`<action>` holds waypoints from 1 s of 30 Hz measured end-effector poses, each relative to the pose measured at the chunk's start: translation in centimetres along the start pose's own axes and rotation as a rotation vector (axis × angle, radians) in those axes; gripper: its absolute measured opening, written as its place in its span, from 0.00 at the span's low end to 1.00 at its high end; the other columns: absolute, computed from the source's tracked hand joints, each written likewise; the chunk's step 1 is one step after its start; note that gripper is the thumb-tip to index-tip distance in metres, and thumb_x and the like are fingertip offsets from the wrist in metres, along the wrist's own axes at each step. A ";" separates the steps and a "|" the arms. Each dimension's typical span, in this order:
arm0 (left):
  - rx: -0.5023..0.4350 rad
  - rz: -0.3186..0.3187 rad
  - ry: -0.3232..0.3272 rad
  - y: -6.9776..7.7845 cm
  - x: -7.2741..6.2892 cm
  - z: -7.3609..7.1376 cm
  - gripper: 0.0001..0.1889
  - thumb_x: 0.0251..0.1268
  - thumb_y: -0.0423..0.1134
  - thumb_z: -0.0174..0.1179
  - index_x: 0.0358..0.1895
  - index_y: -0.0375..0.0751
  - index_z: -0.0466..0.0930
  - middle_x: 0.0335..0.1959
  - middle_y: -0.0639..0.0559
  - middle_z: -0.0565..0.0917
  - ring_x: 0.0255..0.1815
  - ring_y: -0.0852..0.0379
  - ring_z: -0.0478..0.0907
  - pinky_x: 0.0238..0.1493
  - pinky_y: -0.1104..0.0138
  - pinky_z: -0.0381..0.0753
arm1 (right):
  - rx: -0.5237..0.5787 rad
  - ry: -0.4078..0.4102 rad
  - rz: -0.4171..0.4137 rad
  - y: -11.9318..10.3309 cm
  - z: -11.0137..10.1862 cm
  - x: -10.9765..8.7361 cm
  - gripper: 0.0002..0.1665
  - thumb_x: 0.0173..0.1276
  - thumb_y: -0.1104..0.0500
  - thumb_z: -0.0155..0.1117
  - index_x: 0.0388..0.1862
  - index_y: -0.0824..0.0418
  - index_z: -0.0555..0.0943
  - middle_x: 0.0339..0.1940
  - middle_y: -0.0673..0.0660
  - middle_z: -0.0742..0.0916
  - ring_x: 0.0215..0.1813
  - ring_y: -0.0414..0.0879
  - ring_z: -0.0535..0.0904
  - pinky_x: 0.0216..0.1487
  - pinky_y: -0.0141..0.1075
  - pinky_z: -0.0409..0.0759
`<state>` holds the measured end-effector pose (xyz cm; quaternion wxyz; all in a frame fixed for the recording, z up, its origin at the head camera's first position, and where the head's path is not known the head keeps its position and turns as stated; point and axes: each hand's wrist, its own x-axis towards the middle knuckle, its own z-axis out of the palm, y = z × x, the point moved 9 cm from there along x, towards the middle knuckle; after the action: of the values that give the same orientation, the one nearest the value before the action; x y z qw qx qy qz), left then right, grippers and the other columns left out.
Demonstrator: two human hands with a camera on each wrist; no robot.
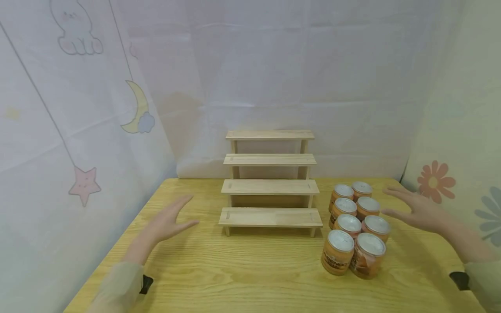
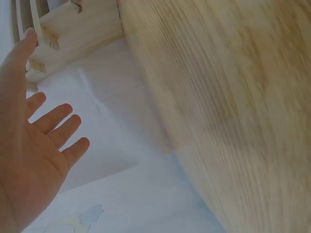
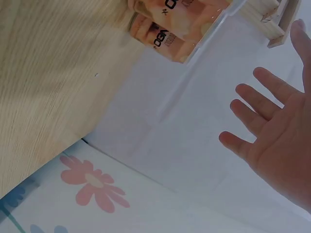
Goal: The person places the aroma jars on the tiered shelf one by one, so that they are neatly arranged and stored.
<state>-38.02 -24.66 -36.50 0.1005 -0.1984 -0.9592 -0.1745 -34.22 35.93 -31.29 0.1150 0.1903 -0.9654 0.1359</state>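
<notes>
My left hand (image 1: 165, 221) hovers over the table's left side, fingers spread and holding nothing. In the left wrist view the palm of that hand (image 2: 36, 150) faces the camera, near the shelf's side. On the right, my other hand (image 1: 420, 211) is held just right of a group of cans, apart from them, its fingers extended. Several orange cans with silvery lids stand upright in two rough columns; the front left can (image 1: 337, 256) carries dark lettering. A can (image 3: 165, 41) shows at the top of the right wrist view, beyond the right hand (image 3: 277, 121).
A four-step wooden shelf (image 1: 270, 187) stands at the table's back middle, with bare steps. The wooden table (image 1: 235, 269) meets pale cloth walls (image 1: 250, 78) at the back and sides. A dark band (image 1: 146, 284) is on the left wrist.
</notes>
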 end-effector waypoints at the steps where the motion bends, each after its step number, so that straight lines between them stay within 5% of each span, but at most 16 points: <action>1: -0.026 -0.006 -0.011 0.2 0.2 0.3 0.46 0.57 0.68 0.53 0.74 0.44 0.53 0.72 0.40 0.60 0.70 0.37 0.58 0.66 0.42 0.60 | 0.009 0.004 -0.010 -0.5 -0.1 -0.1 0.38 0.64 0.46 0.63 0.67 0.65 0.67 0.65 0.73 0.70 0.59 0.74 0.67 0.48 0.65 0.69; 8: -0.056 0.018 -0.041 1.4 1.2 2.0 0.41 0.60 0.65 0.54 0.69 0.42 0.63 0.67 0.42 0.69 0.64 0.39 0.68 0.62 0.45 0.67 | 0.101 0.046 -0.077 -4.0 -0.2 -0.7 0.32 0.63 0.49 0.66 0.63 0.59 0.72 0.61 0.63 0.77 0.61 0.63 0.69 0.48 0.58 0.72; 15: 0.063 0.075 -0.054 2.4 1.8 3.3 0.38 0.58 0.63 0.58 0.67 0.45 0.66 0.63 0.43 0.74 0.62 0.41 0.71 0.61 0.47 0.69 | 0.017 0.137 -0.182 -7.0 -0.4 -1.8 0.27 0.56 0.50 0.72 0.57 0.47 0.78 0.53 0.48 0.83 0.56 0.41 0.74 0.48 0.24 0.71; 22: 0.121 0.101 -0.036 2.5 1.8 4.4 0.36 0.58 0.61 0.59 0.67 0.46 0.67 0.61 0.43 0.75 0.60 0.42 0.72 0.61 0.48 0.70 | 0.049 0.075 -0.216 -8.7 1.2 -2.7 0.23 0.56 0.47 0.71 0.52 0.45 0.80 0.50 0.45 0.84 0.51 0.40 0.78 0.44 0.34 0.78; 30: 0.084 0.122 -0.005 3.0 2.1 4.7 0.36 0.61 0.64 0.54 0.67 0.44 0.67 0.62 0.43 0.74 0.62 0.42 0.71 0.63 0.47 0.68 | 0.202 -0.023 -0.265 -9.2 2.7 -3.3 0.21 0.58 0.52 0.70 0.51 0.55 0.80 0.45 0.47 0.83 0.40 0.31 0.75 0.32 0.29 0.76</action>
<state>-39.22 -19.60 -39.38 0.1171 -0.2524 -0.9521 -0.1270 -28.05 28.06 -32.77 0.1012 0.3283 -0.9145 0.2136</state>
